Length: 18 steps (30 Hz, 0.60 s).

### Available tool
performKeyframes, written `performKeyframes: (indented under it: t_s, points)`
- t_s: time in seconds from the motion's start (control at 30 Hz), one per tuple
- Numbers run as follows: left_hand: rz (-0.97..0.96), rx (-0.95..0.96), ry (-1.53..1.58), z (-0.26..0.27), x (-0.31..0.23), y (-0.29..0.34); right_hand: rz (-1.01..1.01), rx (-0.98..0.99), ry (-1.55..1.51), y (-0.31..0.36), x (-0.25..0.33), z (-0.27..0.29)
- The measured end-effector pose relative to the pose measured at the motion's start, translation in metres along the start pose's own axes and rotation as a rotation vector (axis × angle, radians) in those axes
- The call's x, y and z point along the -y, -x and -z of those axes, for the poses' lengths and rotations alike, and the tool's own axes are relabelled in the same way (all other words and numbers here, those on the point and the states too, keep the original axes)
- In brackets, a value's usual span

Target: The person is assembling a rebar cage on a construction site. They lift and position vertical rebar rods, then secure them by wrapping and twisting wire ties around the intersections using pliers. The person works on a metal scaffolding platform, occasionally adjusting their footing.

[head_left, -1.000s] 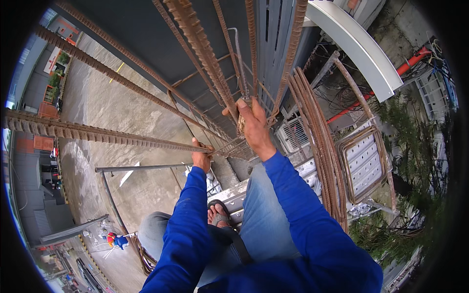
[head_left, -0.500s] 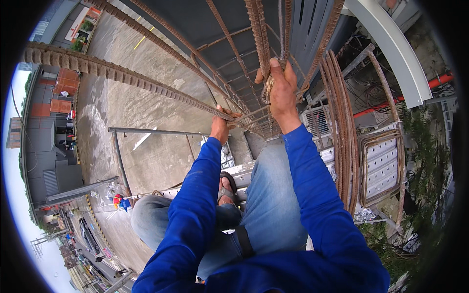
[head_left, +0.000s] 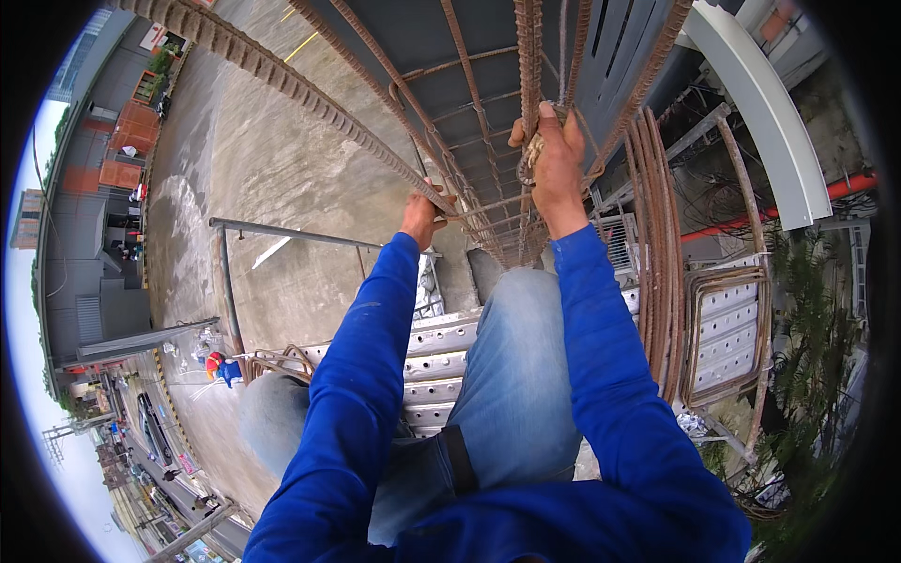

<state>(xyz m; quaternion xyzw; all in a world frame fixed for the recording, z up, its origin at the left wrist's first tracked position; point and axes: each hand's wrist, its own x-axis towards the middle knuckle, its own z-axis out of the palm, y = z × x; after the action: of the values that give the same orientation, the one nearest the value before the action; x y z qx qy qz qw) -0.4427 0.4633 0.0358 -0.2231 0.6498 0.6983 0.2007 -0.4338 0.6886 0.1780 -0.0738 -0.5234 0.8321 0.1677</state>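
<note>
My left hand (head_left: 424, 220) is closed round the lower visible part of a thick, ribbed rebar (head_left: 310, 91) that slants up to the far left. To its right, my right hand (head_left: 560, 169) is wrapped round an upright rebar (head_left: 529, 56) of the same cage. A tan, rope-like bundle (head_left: 532, 155) lies against that bar beside my right fingers; I cannot make out whether the hand holds it too. Thin rebar ties (head_left: 488, 147) cross between the upright bars just beyond both hands. Both my arms are stretched forward in blue sleeves.
Perforated metal planks (head_left: 436, 364) lie below my legs. At right stand a bundle of long rebars (head_left: 657, 253), bent rebar stirrups (head_left: 693, 338) and a curved pale beam (head_left: 774, 122). A pipe railing (head_left: 291, 231) edges a drop to the concrete yard (head_left: 272, 169), where a person (head_left: 222, 368) is far below.
The rebar cage and right hand now appear farther right in the view. My sandalled foot has gone out of sight, showing more plank. Both hands keep their grip.
</note>
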Motion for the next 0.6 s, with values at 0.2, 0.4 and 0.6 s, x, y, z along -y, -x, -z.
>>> performKeyframes:
  t_s: [0.2, 0.4, 0.6]
  points:
    - [-0.115, 0.030, -0.102, -0.007, 0.033, 0.001, 0.038, -0.017, -0.031, 0.008, -0.003, -0.005]
    - [-0.169, 0.044, 0.001, -0.004, 0.054, -0.007, 0.038, -0.191, 0.005, 0.019, -0.004, -0.020]
    - [-0.153, 0.115, -0.141, 0.022, 0.038, -0.006, 0.006, -0.113, 0.130, 0.024, -0.008, -0.016]
